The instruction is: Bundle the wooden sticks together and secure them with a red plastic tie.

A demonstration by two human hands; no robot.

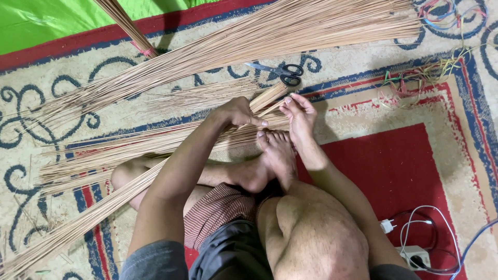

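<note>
Patterned carpet (363, 111) over green mat (46, 21). Left hand (236, 111) fingers clamped on broom-stick bundle (267, 97); right hand (300, 114) fingers pinching same. Scissors (282, 72) beside.

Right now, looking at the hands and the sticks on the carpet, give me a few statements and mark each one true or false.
1. The left hand grips a bundle of thin brown sticks. True.
2. The right hand holds the scissors. False: the black-handled scissors lie on the carpet, apart from both hands, just beyond the bundle's end.
3. The right hand's fingers are at the cut end of the bundle. True.
4. The person is wearing shoes. False: a bare foot rests against the sticks.
5. A white power strip with cables plugged in sits on the carpet to the person's right. True.
6. The carpet is plain grey. False: it is red, blue and beige with scroll patterns.
</note>
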